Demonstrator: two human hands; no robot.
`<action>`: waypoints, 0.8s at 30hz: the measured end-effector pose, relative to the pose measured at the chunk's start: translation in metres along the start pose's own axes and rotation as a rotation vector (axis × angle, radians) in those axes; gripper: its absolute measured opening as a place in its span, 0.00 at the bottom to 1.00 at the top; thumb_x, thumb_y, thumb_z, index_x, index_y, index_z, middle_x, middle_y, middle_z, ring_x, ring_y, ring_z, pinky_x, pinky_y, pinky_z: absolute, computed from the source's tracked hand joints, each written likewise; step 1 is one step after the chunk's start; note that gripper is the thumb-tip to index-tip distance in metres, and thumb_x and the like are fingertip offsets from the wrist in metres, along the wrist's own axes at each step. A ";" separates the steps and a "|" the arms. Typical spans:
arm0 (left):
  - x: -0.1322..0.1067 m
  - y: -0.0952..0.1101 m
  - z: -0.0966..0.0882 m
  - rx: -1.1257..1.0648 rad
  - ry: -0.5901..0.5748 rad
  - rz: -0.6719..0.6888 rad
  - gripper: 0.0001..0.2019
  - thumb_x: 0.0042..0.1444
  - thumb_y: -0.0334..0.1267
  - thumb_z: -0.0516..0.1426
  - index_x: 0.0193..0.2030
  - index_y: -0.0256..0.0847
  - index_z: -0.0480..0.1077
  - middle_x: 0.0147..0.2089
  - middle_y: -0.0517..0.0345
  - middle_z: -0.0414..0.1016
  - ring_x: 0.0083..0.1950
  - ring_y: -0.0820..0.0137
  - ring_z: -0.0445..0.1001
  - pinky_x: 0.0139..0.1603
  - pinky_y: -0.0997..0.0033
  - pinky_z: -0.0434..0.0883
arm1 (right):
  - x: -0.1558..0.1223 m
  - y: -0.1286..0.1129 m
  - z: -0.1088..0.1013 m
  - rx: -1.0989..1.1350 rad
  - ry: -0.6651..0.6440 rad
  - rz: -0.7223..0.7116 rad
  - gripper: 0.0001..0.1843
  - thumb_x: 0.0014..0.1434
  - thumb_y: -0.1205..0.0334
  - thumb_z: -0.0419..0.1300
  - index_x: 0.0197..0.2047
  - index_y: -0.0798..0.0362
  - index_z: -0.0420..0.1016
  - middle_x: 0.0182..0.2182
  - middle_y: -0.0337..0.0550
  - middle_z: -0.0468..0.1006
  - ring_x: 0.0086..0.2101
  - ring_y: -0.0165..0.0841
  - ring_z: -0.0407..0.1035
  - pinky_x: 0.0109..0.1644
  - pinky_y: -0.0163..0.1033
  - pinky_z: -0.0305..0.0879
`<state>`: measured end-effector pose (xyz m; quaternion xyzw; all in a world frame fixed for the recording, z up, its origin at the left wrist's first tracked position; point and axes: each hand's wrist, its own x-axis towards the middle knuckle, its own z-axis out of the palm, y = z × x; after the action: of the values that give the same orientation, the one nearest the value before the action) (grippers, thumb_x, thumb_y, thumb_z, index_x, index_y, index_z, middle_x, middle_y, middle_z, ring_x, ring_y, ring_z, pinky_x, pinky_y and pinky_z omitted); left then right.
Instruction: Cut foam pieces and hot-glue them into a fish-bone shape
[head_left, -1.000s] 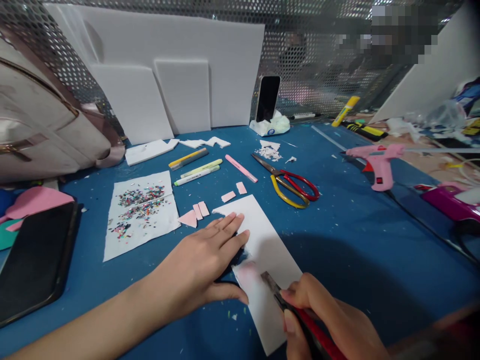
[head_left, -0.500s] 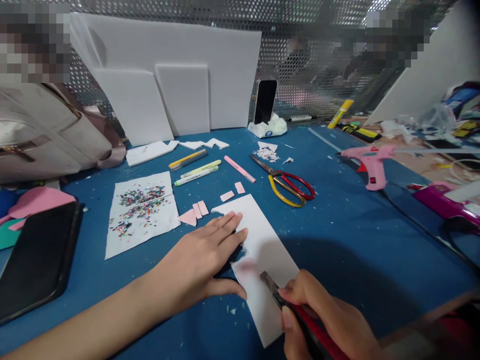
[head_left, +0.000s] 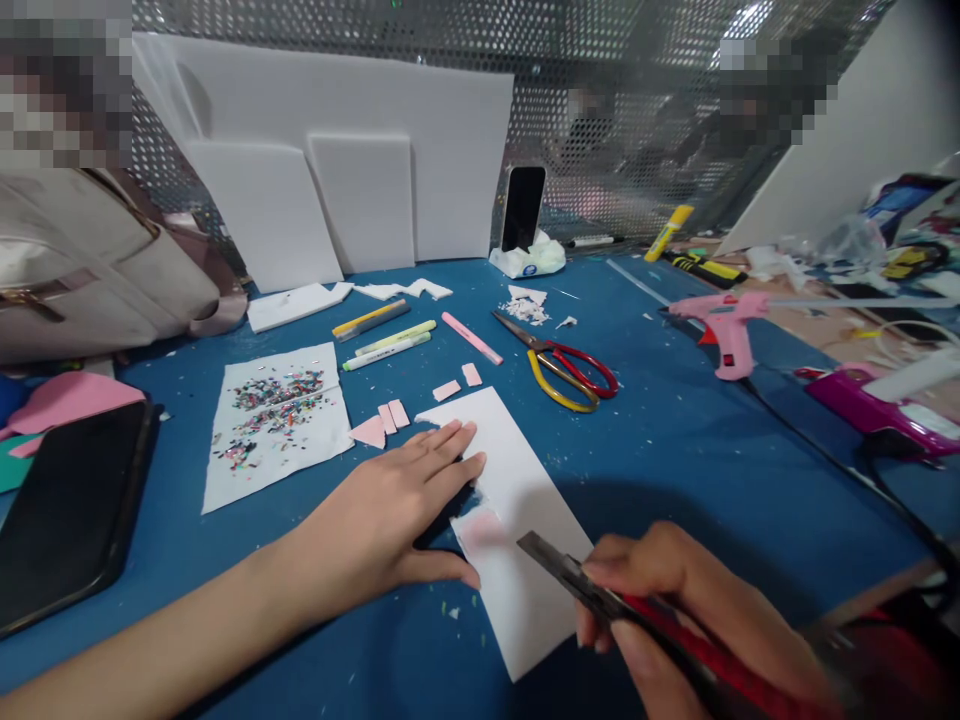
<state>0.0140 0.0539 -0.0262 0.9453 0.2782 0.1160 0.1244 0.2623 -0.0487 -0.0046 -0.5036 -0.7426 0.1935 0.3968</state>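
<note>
My left hand (head_left: pixel 390 510) lies flat, fingers stretched, pressing down on a white foam sheet (head_left: pixel 517 500) on the blue table (head_left: pixel 712 470). My right hand (head_left: pixel 675 610) is closed round a red-handled utility knife (head_left: pixel 600 595). Its blade tip hovers over the sheet's lower part, just right of a faint pink patch. Small pink foam pieces (head_left: pixel 390 420) lie just beyond my left fingers.
Red-and-yellow scissors (head_left: pixel 562 365), a pink glue gun (head_left: pixel 720 325), several pens (head_left: pixel 386 340), a white sheet with glitter bits (head_left: pixel 274 420), a dark tablet (head_left: pixel 67 505), a bag (head_left: pixel 97 270), white foam boards (head_left: pixel 360 180) and an upright phone (head_left: pixel 522 208) surround the work.
My right hand has lifted and turned the knife, so the blade now points left above the sheet rather than pressing into it. The left hand has stayed put.
</note>
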 end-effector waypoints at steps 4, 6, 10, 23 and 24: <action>0.000 0.000 -0.001 0.006 -0.014 0.003 0.42 0.60 0.65 0.56 0.70 0.35 0.59 0.75 0.34 0.51 0.76 0.50 0.53 0.71 0.44 0.62 | 0.019 0.016 0.001 0.087 -0.178 -0.091 0.04 0.64 0.65 0.53 0.41 0.47 0.60 0.24 0.31 0.76 0.20 0.26 0.71 0.24 0.29 0.64; -0.001 0.000 0.000 0.008 0.010 0.000 0.42 0.59 0.65 0.56 0.70 0.36 0.58 0.75 0.35 0.52 0.76 0.52 0.53 0.72 0.46 0.61 | 0.026 0.022 0.004 0.057 -0.239 -0.143 0.04 0.63 0.66 0.53 0.40 0.48 0.61 0.23 0.31 0.75 0.20 0.26 0.71 0.24 0.29 0.62; -0.002 -0.002 0.003 0.007 0.034 0.006 0.43 0.58 0.65 0.58 0.71 0.37 0.57 0.76 0.36 0.51 0.76 0.52 0.53 0.72 0.48 0.60 | 0.029 0.029 0.008 0.016 -0.327 -0.136 0.04 0.62 0.66 0.54 0.41 0.49 0.62 0.24 0.32 0.75 0.21 0.26 0.70 0.26 0.30 0.61; 0.001 0.000 -0.002 0.026 -0.037 0.023 0.43 0.60 0.65 0.56 0.70 0.31 0.59 0.75 0.31 0.51 0.76 0.48 0.52 0.71 0.43 0.61 | 0.030 0.028 0.012 -0.043 -0.317 -0.117 0.07 0.57 0.66 0.55 0.40 0.48 0.65 0.27 0.36 0.80 0.25 0.29 0.76 0.28 0.29 0.66; 0.001 0.000 -0.002 0.026 -0.034 0.022 0.43 0.60 0.65 0.55 0.70 0.31 0.59 0.75 0.31 0.51 0.76 0.48 0.52 0.72 0.43 0.60 | 0.031 0.028 0.012 -0.038 -0.298 -0.129 0.06 0.57 0.66 0.55 0.39 0.48 0.65 0.26 0.35 0.80 0.23 0.28 0.75 0.27 0.29 0.65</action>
<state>0.0142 0.0546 -0.0243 0.9518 0.2670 0.0975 0.1156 0.2637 -0.0079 -0.0190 -0.4283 -0.8275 0.2261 0.2841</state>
